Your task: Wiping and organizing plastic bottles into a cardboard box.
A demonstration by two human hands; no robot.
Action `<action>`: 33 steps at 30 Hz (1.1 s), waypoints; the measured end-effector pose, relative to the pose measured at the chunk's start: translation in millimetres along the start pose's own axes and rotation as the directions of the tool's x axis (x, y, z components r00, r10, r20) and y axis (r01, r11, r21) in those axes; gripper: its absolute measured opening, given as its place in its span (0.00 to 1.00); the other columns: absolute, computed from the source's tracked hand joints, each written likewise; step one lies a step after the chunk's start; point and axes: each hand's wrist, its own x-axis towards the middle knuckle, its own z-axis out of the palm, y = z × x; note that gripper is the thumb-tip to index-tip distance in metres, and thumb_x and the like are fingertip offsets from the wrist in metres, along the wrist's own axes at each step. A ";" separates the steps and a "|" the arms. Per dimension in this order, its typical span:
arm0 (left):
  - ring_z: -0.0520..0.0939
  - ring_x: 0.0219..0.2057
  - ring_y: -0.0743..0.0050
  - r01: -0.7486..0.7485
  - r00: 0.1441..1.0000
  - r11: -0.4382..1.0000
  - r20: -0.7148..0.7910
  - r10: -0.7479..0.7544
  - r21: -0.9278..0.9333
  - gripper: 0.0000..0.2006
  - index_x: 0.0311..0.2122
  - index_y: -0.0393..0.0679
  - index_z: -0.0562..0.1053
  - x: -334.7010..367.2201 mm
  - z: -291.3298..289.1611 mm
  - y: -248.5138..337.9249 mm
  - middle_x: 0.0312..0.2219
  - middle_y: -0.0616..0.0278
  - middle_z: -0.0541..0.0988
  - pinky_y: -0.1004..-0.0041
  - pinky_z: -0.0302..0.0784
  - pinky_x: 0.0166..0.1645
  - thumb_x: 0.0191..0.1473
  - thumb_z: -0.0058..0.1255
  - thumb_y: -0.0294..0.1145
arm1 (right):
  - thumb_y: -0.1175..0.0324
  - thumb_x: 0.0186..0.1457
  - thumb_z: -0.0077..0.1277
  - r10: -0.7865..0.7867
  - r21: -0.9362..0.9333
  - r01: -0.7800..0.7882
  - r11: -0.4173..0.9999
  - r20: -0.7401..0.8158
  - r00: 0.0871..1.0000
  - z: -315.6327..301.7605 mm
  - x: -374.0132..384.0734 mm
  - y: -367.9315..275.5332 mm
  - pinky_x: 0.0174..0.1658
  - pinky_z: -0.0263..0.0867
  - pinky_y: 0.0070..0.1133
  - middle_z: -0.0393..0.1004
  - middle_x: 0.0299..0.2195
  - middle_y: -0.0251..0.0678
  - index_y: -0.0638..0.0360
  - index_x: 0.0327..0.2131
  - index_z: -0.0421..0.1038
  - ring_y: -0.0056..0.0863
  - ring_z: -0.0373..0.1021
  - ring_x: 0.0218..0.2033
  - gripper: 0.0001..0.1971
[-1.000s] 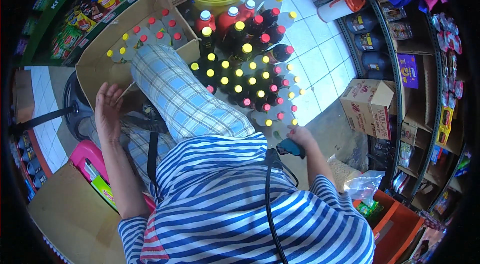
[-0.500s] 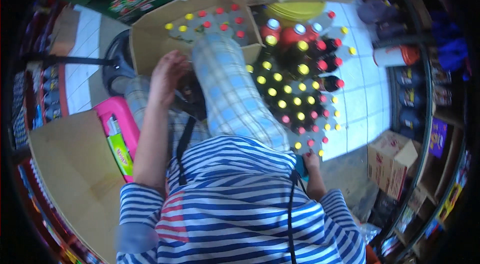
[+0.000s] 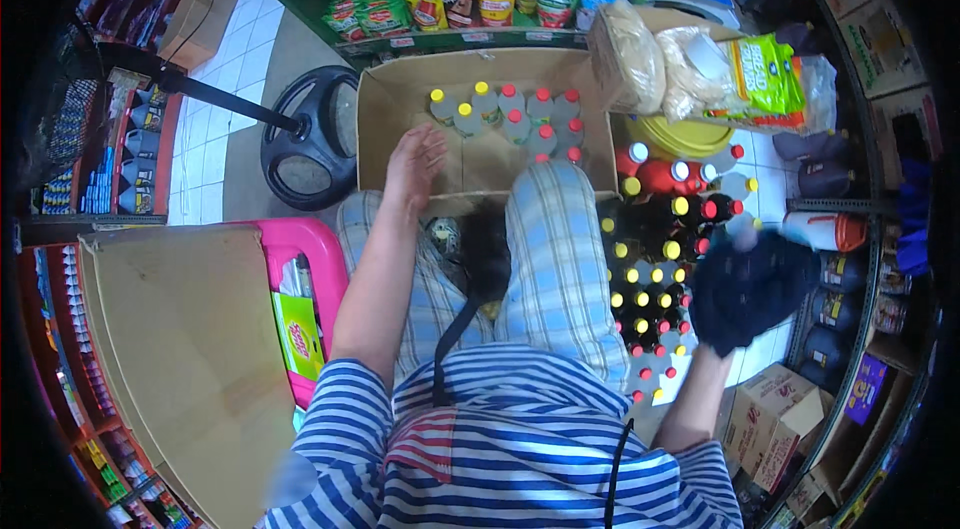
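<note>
My left hand (image 3: 416, 165) is open, fingers apart and empty, over the front left part of a cardboard box (image 3: 385, 129). Inside that box stand several small bottles (image 3: 516, 124) with red or yellow caps. Out to the right, my right hand (image 3: 712, 361) grips a dark cloth (image 3: 752, 291), smeared by motion; the cloth hides most of the fingers. Below and beside the cloth, many dark bottles (image 3: 640, 299) with yellow and red caps crowd the floor by my right leg. Larger bottles with white caps (image 3: 680, 172) stand behind them.
A pink stool (image 3: 325, 259) and a large cardboard piece (image 3: 180, 349) are at my left. A fan's round black base (image 3: 310, 139) stands beside the box. Snack shelves (image 3: 470, 4) run behind it. At right are a carton (image 3: 775, 419) and shelving.
My right hand has risen from low beside the bottles and swung forward with the dark cloth. The left hand has moved forward over the box. The view has tilted up and shifted.
</note>
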 end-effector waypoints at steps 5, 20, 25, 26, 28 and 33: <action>0.73 0.31 0.76 -0.059 0.989 0.915 -0.102 0.109 0.400 0.13 0.41 0.43 0.69 55.1 -21.8 -45.2 0.31 0.64 0.74 0.77 0.68 0.36 0.49 0.47 0.31 | 0.62 0.51 0.45 -0.008 0.127 -0.002 0.992 0.076 0.997 149.9 88.3 -123.9 0.34 0.61 0.24 0.67 0.30 0.32 0.55 0.42 0.64 0.28 0.64 0.32 0.15; 0.71 0.45 0.49 0.071 0.997 0.044 -0.072 0.032 0.997 0.29 0.55 0.53 0.52 169.8 6.8 -73.3 0.50 0.46 0.62 0.60 0.70 0.45 0.48 0.48 0.37 | 0.64 0.49 0.47 -0.009 0.387 -0.134 0.912 0.347 0.938 236.6 66.5 -172.5 0.37 0.61 0.25 0.67 0.32 0.33 0.55 0.42 0.64 0.28 0.64 0.34 0.15; 0.75 0.41 0.51 0.074 0.997 -0.028 -0.075 -0.027 0.997 0.25 0.48 0.49 0.60 192.1 -5.0 -85.4 0.40 0.48 0.72 0.59 0.71 0.43 0.44 0.51 0.40 | 0.64 0.48 0.47 -0.013 0.481 -0.192 0.855 0.390 0.921 283.5 89.1 -203.3 0.38 0.61 0.25 0.67 0.33 0.33 0.55 0.41 0.64 0.28 0.64 0.35 0.15; 0.75 0.41 0.51 0.087 0.996 -0.027 -0.088 -0.016 0.996 0.25 0.48 0.49 0.60 190.8 -17.9 -84.4 0.40 0.48 0.72 0.59 0.71 0.43 0.44 0.51 0.40 | 0.64 0.48 0.47 -0.026 0.509 -0.203 0.837 0.407 0.913 277.5 80.7 -204.9 0.38 0.61 0.25 0.67 0.33 0.34 0.55 0.41 0.64 0.28 0.64 0.36 0.15; 0.76 0.39 0.52 0.171 0.985 0.038 -0.169 -0.042 0.985 0.26 0.47 0.47 0.63 185.2 -32.7 -78.5 0.34 0.49 0.76 0.62 0.71 0.43 0.40 0.53 0.40 | 0.65 0.48 0.47 -0.045 0.557 -0.221 0.801 0.425 0.904 249.3 64.7 -189.5 0.39 0.61 0.25 0.67 0.34 0.34 0.55 0.41 0.64 0.29 0.64 0.36 0.15; 0.77 0.37 0.55 -0.019 0.997 0.232 0.002 0.073 0.973 0.24 0.41 0.44 0.70 145.3 -7.7 -10.3 0.33 0.50 0.76 0.66 0.71 0.44 0.36 0.56 0.43 | 0.65 0.47 0.48 -0.057 0.646 -0.257 0.719 0.424 0.904 245.1 90.1 -189.7 0.40 0.61 0.25 0.67 0.34 0.34 0.55 0.41 0.64 0.29 0.64 0.37 0.16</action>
